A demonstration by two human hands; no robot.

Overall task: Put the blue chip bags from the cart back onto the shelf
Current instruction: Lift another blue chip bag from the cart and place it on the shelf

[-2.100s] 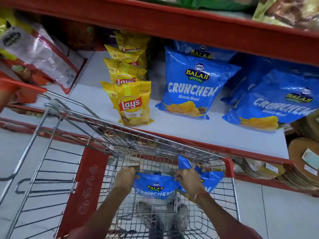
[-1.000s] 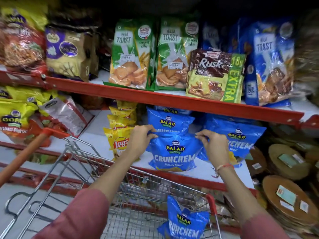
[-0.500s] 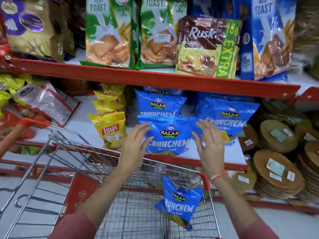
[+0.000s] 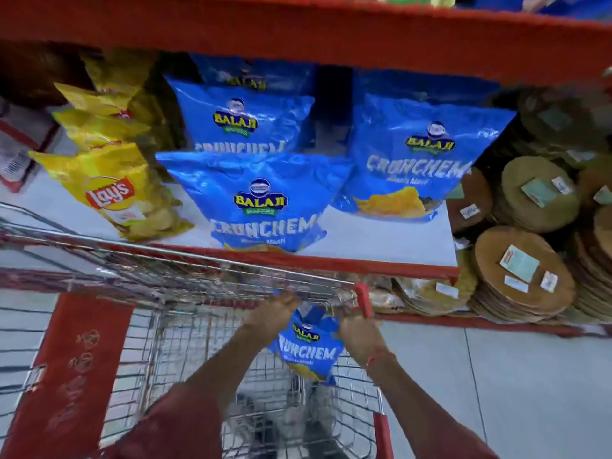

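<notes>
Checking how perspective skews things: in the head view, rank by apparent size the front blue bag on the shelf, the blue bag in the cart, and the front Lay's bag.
1. front blue bag on the shelf
2. front Lay's bag
3. blue bag in the cart, partly hidden by both hands

Both hands, left hand (image 4: 270, 314) and right hand (image 4: 359, 336), grip a blue chip bag (image 4: 309, 351) inside the wire cart (image 4: 185, 270). More blue bags (image 4: 258, 197) stand on the white shelf (image 4: 381, 240) beside yellow Lay's bags (image 4: 112, 190).

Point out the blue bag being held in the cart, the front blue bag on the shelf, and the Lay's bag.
blue bag in cart (image 4: 309, 354): head view, on its white lettering.
front blue bag on shelf (image 4: 261, 207): head view, on its logo.
Lay's bag (image 4: 111, 195): head view, on its red logo.
</notes>
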